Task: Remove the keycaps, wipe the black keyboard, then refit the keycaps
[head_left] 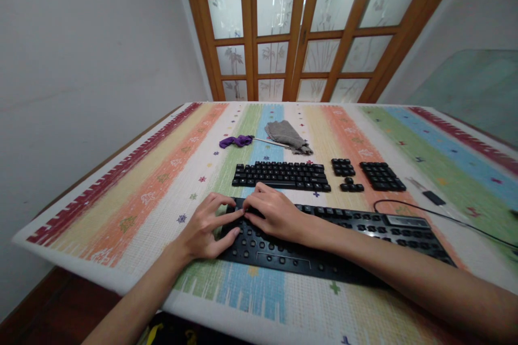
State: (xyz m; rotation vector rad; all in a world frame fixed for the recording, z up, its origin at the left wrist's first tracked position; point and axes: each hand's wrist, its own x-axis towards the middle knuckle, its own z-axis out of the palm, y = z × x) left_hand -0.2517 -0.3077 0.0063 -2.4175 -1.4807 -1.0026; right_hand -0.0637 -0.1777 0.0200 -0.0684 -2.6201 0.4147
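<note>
A black keyboard base (283, 256) lies in front of me, most of its keycaps off and bare key stems showing. Some caps remain along its top row. My left hand (206, 226) rests over the base's left end, with thumb and fingers apart and touching it. Close beside it, my right hand (275, 213) has its fingers drawn together at the upper left keys, near my left index finger. Whatever lies in that pinch is hidden. Behind the base, loose black keycaps (281, 175) are laid out in keyboard order, with smaller groups (343, 167) and a number-pad block (382, 176) to the right.
A grey cloth (287, 135) and a thin stick with purple cloth (238, 141) lie farther back. To the right is a small black-handled tool (433, 197). The keyboard's cable (445, 215) runs off right across the striped tablecloth (162, 172).
</note>
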